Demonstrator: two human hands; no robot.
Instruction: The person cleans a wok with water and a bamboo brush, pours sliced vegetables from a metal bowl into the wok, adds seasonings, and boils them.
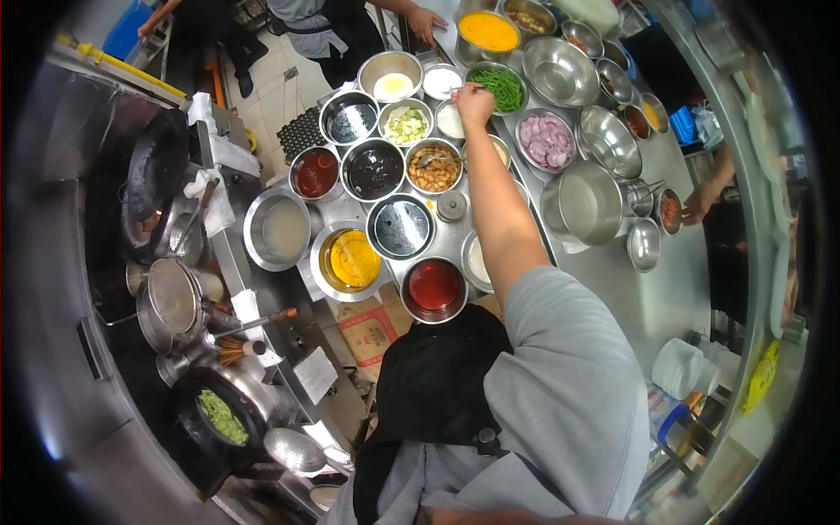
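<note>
My right hand [473, 105] is stretched far forward, its fingers closed over the gap between a bowl of white powder [451, 120] and a bowl of cut green vegetables [497, 89]. What the fingers hold is too small to name. Around it stand a second white-filled bowl [441, 82], a bowl of pale green chunks [406, 125], a bowl of brown pieces with a spoon [434, 166] and a bowl of sliced onions [545, 141]. My left hand does not show.
On the left are a wok with green vegetables [223, 416], a dark wok [150, 188] and a strainer [173, 295]. Pots of red sauce [433, 284] and yellow liquid [352, 260] stand near my body. A co-worker's hand [426, 24] rests at the top; another [700, 203] is at the right.
</note>
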